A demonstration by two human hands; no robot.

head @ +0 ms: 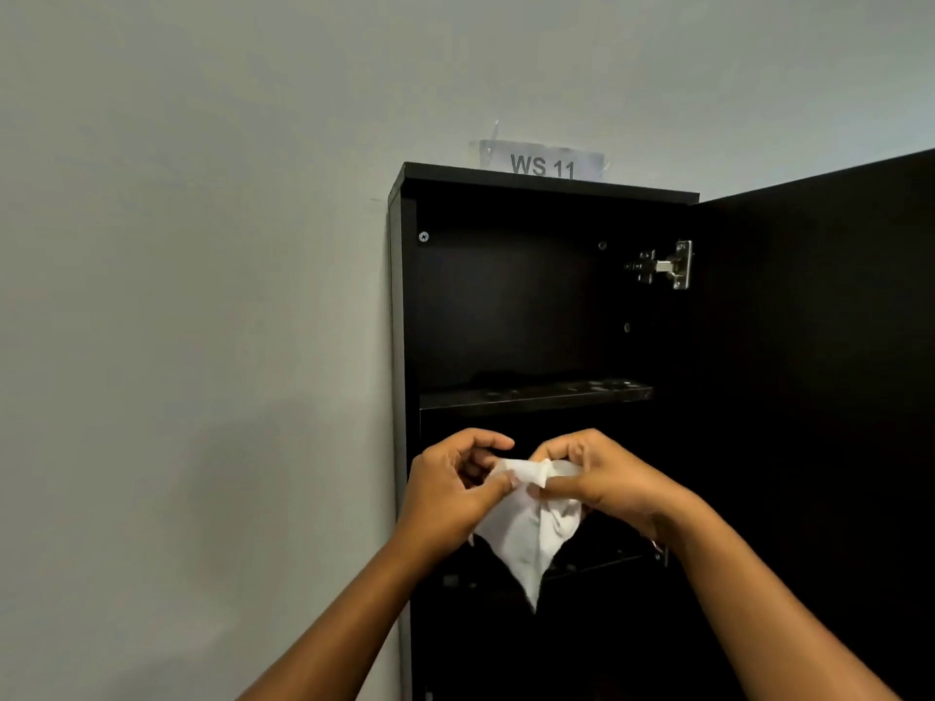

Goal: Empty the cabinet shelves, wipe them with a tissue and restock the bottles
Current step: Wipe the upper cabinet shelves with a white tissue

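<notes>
Cabinet (pixel 546 187): tall and dark. Its door (pixel 809 397) stands wide open on the cabinet's right, which leaves the inside reachable for us.
Upper shelf (pixel 536 397): bare, with pale round marks. We judge bottles stood there.
Bottles: none in view, so the emptying looks done here.
Tissue (pixel 526 523): white, in front of the cabinet and just below the upper shelf. It is held up by 2 hands and hangs to a point.
Left hand (pixel 450 488): thumb and fingers pinch the tissue's top left edge.
Right hand (pixel 602 478): fingers curled, pinching the top right edge.
Why held so: we judge we are spreading or refolding it into a pad before wiping.
Lower shelf (pixel 597 566): mostly hidden behind the tissue.
</notes>
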